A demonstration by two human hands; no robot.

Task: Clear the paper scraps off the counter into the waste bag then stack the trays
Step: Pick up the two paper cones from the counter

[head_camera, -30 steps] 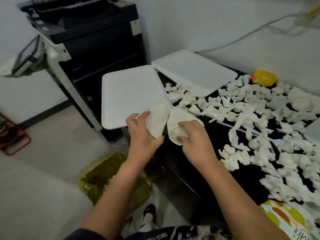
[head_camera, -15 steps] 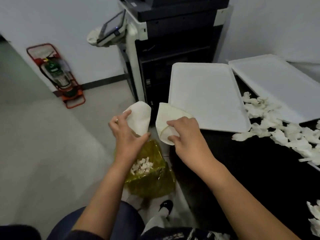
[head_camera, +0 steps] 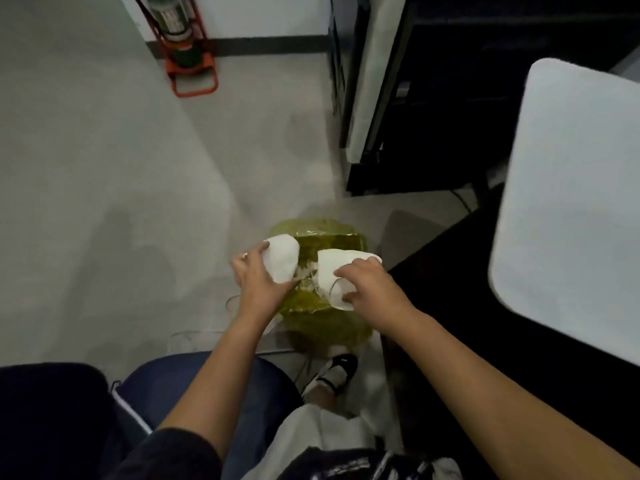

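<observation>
Scraps point(head_camera: 306, 271) lie in the yellow bag point(head_camera: 325, 317) on the floor, directly under both hands. Left hand point(head_camera: 258, 282) grips one white sheet point(head_camera: 282, 259), right hand point(head_camera: 367, 285) another point(head_camera: 332, 271). Tray point(head_camera: 571, 209) sits on the bench point(head_camera: 485, 306).

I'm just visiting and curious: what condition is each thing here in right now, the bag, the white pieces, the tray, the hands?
Yellow-green plastic waste bag: open on the floor, white scraps inside.
Left white curved scoop piece: held over the bag.
Right white curved scoop piece: held over the bag, apart from the other.
Left hand: grips the left piece.
Right hand: grips the right piece.
White rectangular tray: lying flat, its visible part bare.
</observation>
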